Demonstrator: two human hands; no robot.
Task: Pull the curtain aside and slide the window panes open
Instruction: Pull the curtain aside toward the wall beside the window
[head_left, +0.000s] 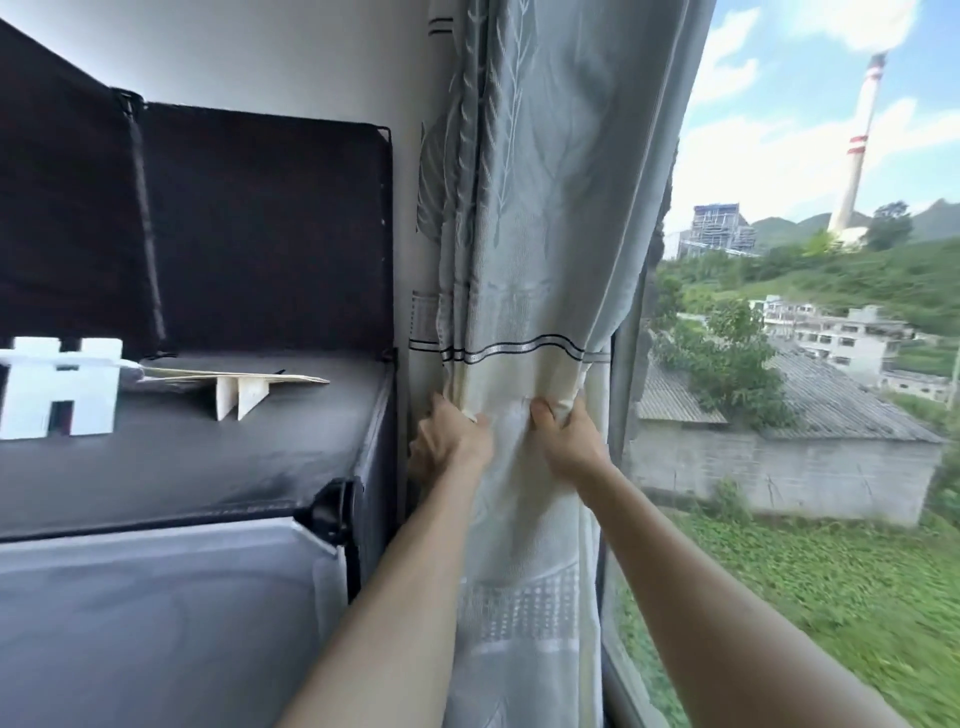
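Note:
A pale grey-green curtain (530, 234) with a leaf pattern and a dark stripe hangs bunched in folds at the left end of the window. My left hand (452, 439) holds its left edge against the wall. My right hand (563, 434) pinches a fold at its right edge, thumb on the front of the cloth. To the right the window (779, 364) is uncovered, showing grass, buildings and a chimney. A dark frame bar (621, 395) stands just right of the curtain. Whether the panes are slid open cannot be told.
A dark fabric cabinet (218, 447) stands against the white wall on the left, its top at about hand height. On it lie a white block-shaped object (62, 387) and a flat wooden model (234, 387). A translucent cover (156, 613) hangs below.

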